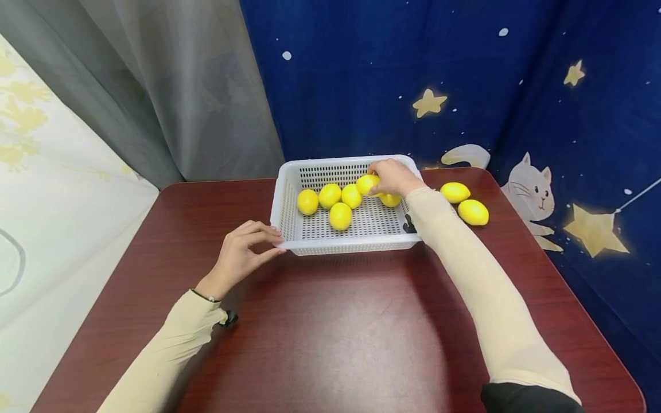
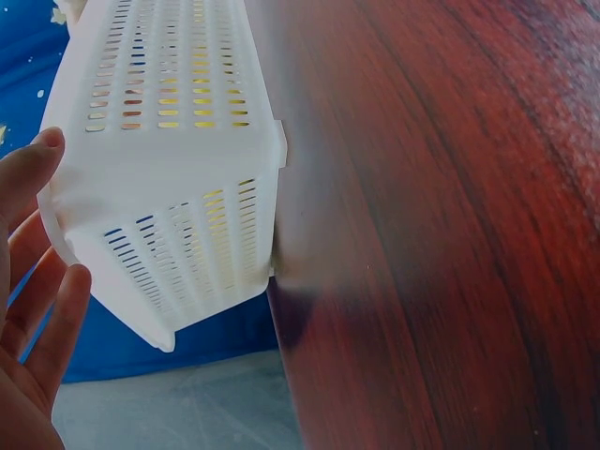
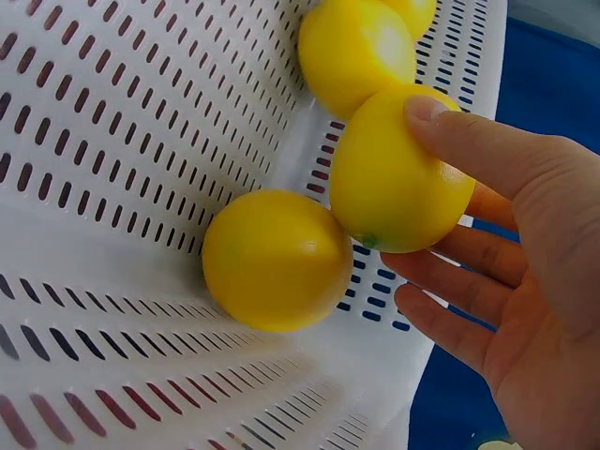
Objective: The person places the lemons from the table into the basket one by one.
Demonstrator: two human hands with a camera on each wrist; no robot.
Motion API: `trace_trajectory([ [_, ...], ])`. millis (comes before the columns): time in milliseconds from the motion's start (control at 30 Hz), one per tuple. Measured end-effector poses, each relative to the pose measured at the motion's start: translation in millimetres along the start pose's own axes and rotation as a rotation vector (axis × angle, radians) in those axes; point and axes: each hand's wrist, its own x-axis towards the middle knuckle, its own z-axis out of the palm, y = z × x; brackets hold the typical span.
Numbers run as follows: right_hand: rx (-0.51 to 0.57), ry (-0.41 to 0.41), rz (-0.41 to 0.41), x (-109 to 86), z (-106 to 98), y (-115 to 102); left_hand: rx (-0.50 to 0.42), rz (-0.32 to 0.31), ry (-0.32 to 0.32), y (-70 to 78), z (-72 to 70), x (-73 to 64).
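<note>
A white perforated plastic basket point(image 1: 356, 245) stands on the table with several yellow lemons point(image 1: 339, 217) inside. At its near left corner, my left hand point(image 1: 247, 252) holds the rim, thumb and fingertips on either side of the corner in the left wrist view. My right hand point(image 1: 393, 176) reaches over the basket's right part and grips a lemon point(image 3: 401, 169) between thumb and fingers. Its green-tipped end shows in the right wrist view. Another lemon point(image 3: 277, 261) sits right beside the held one, and a further lemon point(image 3: 356, 56) lies just behind it.
Two lemons point(image 1: 473, 212) lie on the dark red wooden table point(image 1: 335, 321), right of the basket. Behind the table's far edge hang a blue star-patterned curtain point(image 1: 361, 86) and a grey curtain point(image 1: 222, 103).
</note>
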Motion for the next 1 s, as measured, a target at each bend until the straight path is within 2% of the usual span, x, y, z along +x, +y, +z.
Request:
trace_trajectory([
  [300,-0.045,-0.005,-0.027,1.6,3.9,-1.3,-0.011,-0.001,0.0,0.8,-0.5,0.4],
  [1000,-0.061,-0.028,0.01,0.0,4.9,-2.4,-0.021,-0.007,0.0,1.1,-1.2,0.2],
])
